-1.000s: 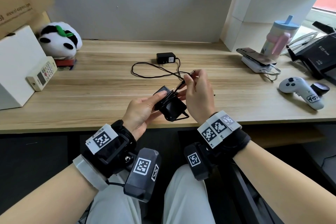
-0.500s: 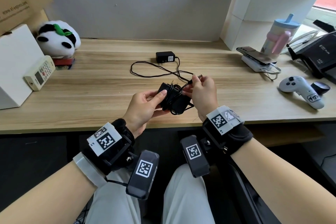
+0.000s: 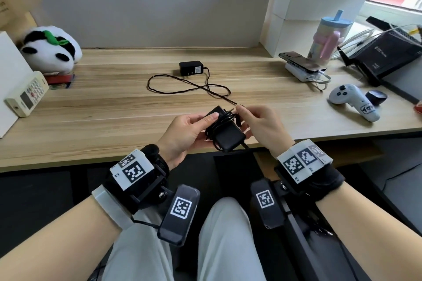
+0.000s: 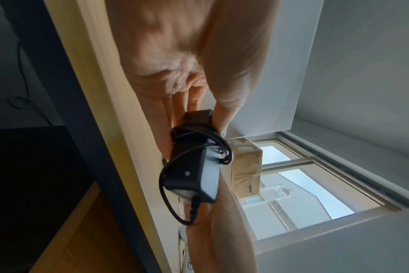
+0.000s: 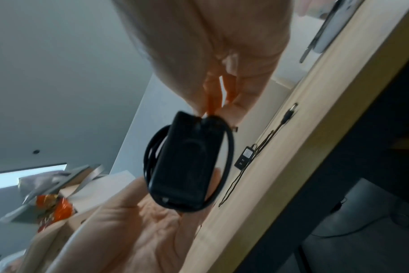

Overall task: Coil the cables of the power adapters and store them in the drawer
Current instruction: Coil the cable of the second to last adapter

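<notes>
Risk, unwinding: cable (image 3: 222,118) turns sit loosely round the held adapter (image 3: 226,136); if the free end is let go before it is tucked, the wraps likely spring off.
Risk, snag: a loop hangs off the near end by the strain relief; it could catch on the desk (image 3: 114,107) edge on the way to the drawer.
Risk, mix-up: second adapter's cable (image 3: 189,85) runs right up to the hands; pulling it along would drag that unit.
Left hand (image 3: 182,134): fingers curled under the held adapter, thumb pressed on top over the wraps.
Right hand (image 3: 260,125): fingertips pinch the cable end at the adapter's far end; plug itself not clearly seen.
Location: held adapter just above the near desk edge, centre.
Orientation: long axis runs near-right to far-left; cable exit points near.
Second adapter (image 3: 191,68): far centre, uncoiled.
Drawer: not in view.
</notes>
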